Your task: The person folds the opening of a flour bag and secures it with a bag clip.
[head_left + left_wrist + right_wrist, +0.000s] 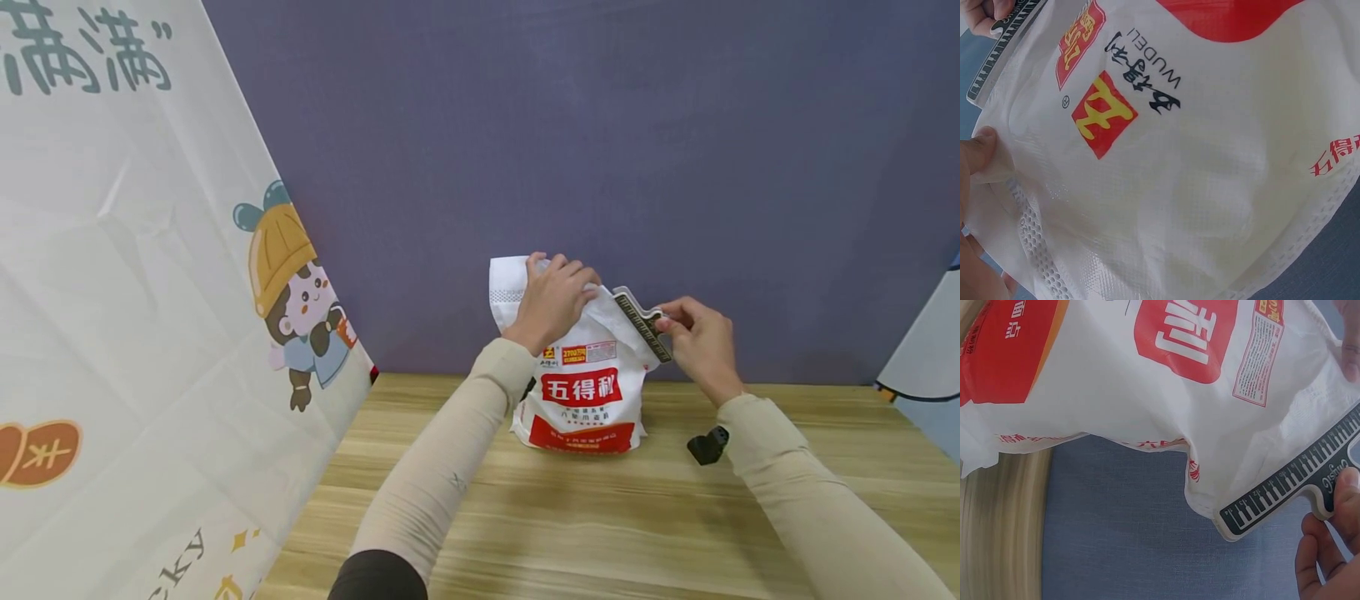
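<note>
A white flour bag with red labels stands upright on the table against the dark wall. My left hand grips its top edge; in the left wrist view the thumb presses on the front while other fingers are partly behind the bag. My right hand pinches the handle of a long bag clip printed with piano keys. That clip lies slantwise along the bag's upper right edge. In the right wrist view, the clip's keyed bar overlaps the white material, its near end at the bag's corner.
The wood-grain table runs beneath both forearms. A blue-grey wall rises right behind the bag. To the left hangs a white printed sheet with a cartoon figure. A pale panel with a black edge stands at far right.
</note>
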The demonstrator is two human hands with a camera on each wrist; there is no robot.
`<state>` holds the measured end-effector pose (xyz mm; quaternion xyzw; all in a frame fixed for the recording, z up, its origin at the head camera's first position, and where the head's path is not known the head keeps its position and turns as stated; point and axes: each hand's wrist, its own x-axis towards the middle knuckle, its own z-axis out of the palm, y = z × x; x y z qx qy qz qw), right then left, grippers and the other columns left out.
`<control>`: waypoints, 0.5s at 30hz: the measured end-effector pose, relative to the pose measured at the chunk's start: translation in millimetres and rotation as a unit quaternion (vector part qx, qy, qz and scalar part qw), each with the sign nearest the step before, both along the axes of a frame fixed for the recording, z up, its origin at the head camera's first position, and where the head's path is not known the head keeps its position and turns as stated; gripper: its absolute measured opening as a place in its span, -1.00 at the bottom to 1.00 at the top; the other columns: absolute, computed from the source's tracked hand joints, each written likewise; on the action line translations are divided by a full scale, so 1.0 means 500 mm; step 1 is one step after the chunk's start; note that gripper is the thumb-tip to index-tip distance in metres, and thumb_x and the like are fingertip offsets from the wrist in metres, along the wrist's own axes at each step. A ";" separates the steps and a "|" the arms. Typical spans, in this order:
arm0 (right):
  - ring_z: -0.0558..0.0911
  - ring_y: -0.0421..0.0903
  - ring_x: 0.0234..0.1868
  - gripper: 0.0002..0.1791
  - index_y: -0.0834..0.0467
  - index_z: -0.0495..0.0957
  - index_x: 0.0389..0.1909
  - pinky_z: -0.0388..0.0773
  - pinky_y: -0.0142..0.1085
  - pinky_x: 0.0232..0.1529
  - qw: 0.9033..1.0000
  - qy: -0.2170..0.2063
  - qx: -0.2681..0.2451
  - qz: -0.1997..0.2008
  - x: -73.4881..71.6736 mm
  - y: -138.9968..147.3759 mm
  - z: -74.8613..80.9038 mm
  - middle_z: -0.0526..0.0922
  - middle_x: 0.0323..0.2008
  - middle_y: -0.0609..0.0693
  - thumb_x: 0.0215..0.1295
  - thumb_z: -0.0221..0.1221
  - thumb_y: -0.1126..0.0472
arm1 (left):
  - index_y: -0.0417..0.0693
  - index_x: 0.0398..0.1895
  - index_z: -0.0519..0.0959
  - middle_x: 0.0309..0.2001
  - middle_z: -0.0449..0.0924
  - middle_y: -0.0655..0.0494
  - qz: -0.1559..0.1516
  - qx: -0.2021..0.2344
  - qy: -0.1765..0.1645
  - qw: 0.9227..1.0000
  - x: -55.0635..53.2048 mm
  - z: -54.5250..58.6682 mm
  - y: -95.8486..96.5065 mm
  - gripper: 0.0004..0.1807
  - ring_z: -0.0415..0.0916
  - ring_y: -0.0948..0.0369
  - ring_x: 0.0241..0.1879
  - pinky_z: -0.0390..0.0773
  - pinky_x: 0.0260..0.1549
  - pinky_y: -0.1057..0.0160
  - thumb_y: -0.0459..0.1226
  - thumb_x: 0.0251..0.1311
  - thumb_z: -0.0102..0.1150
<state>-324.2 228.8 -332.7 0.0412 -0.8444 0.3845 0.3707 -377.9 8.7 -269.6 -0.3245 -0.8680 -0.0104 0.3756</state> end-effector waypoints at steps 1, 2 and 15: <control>0.42 -0.36 -0.54 -0.89 0.15 0.66 -0.23 0.29 -0.49 -0.55 1.000 0.000 0.001 0.000 0.000 -0.001 0.001 0.71 -0.41 0.12 0.23 0.26 0.27 | 0.41 -0.07 0.58 -0.10 0.62 0.47 0.000 0.000 0.000 1.000 0.000 0.001 0.000 -0.79 0.43 0.36 -0.05 0.12 0.29 -0.01 0.04 0.37 -0.04; 0.43 -0.36 -0.54 -0.88 0.16 0.66 -0.22 0.29 -0.49 -0.56 1.000 0.000 0.002 0.001 0.000 -0.001 0.002 0.71 -0.41 0.12 0.24 0.25 0.27 | 0.41 -0.06 0.58 -0.10 0.62 0.47 -0.001 0.000 0.000 1.000 0.000 0.001 0.000 -0.79 0.43 0.36 -0.05 0.12 0.29 -0.01 0.04 0.37 -0.04; 0.44 -0.30 -0.53 -0.89 0.14 0.66 -0.23 0.30 -0.46 -0.55 1.000 -0.017 0.019 0.003 -0.002 -0.008 0.009 0.69 -0.42 0.11 0.24 0.25 0.25 | 0.42 -0.07 0.58 -0.11 0.61 0.46 -0.002 -0.001 0.002 1.000 0.003 0.002 0.000 -0.79 0.42 0.36 -0.06 0.12 0.28 -0.01 0.02 0.38 -0.04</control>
